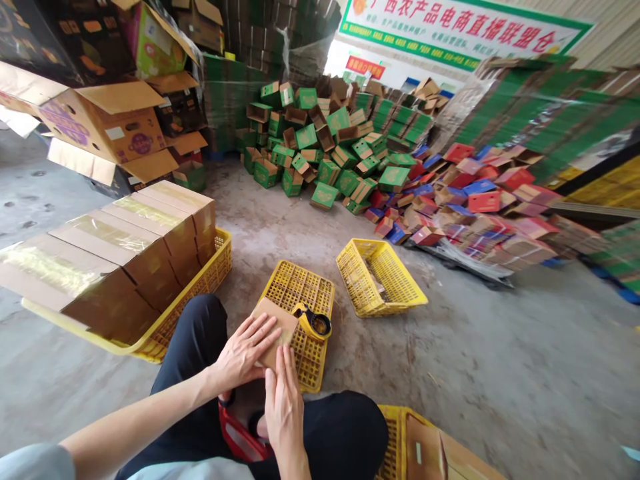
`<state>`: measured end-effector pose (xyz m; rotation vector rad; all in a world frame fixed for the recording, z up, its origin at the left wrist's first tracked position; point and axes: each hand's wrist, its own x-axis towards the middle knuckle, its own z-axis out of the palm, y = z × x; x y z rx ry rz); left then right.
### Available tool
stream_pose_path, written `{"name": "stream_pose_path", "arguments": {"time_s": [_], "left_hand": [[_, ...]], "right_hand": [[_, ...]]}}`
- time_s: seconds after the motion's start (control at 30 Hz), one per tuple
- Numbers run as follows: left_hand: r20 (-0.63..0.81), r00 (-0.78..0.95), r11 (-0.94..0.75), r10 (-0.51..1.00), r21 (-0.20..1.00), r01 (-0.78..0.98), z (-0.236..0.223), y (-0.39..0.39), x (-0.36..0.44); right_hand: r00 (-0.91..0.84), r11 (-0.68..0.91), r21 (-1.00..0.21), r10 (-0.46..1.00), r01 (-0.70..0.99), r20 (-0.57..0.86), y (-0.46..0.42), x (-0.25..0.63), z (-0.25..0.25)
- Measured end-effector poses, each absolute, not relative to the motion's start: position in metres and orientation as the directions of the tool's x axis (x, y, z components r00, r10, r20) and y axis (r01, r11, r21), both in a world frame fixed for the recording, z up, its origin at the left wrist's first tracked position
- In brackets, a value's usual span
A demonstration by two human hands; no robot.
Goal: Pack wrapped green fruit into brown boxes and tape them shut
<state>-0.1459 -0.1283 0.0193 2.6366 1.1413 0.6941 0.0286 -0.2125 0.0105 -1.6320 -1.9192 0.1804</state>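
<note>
A small brown cardboard piece (278, 321) lies on an upturned yellow crate (300, 287) in front of my knees. My left hand (245, 351) rests flat on it with fingers spread. Beside it, my right hand (285, 403) presses its straight fingers against the cardboard's near edge. A yellow tape dispenser (314, 323) sits on the crate just right of the cardboard, touching neither hand.
A yellow crate (197, 297) at left holds a row of taped brown boxes (120, 243). Another yellow crate (380, 277) lies tilted ahead. Heaps of green boxes (330, 143) and red and blue boxes (475, 200) cover the floor beyond. Bare concrete (525, 373) spreads right.
</note>
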Motion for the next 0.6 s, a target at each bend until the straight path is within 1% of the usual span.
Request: {"name": "stream_pose_path", "arguments": {"time_s": [0.13,0.2,0.27,0.33,0.4,0.5,0.6], "left_hand": [[0.326,0.633,-0.712,0.702,0.352,0.608,0.021,-0.124,-0.152],[0.321,0.644,-0.717,0.695,0.379,0.585,0.021,-0.123,-0.159],[0.313,0.621,-0.691,0.719,0.419,0.589,0.020,-0.122,-0.166],[0.302,0.548,-0.621,0.780,0.477,0.621,0.017,-0.123,-0.170],[0.291,0.443,-0.526,0.848,0.560,0.640,0.014,-0.125,-0.170],[0.270,0.304,-0.404,0.914,0.687,0.604,0.011,-0.128,-0.163],[0.239,0.246,-0.338,0.940,0.764,0.549,0.008,-0.128,-0.156]], "right_hand": [[-0.061,0.228,-0.455,0.934,0.861,0.353,-0.186,0.030,0.013],[-0.061,0.224,-0.452,0.936,0.864,0.348,-0.177,0.029,0.013],[-0.067,0.233,-0.444,0.931,0.865,0.358,-0.174,0.029,0.014],[-0.079,0.251,-0.428,0.922,0.868,0.380,-0.176,0.030,0.014],[-0.094,0.263,-0.402,0.915,0.877,0.393,-0.179,0.031,0.015],[-0.105,0.249,-0.340,0.915,0.907,0.390,-0.180,0.029,0.019],[-0.120,0.230,-0.261,0.918,0.937,0.378,-0.175,0.023,0.025]]}}
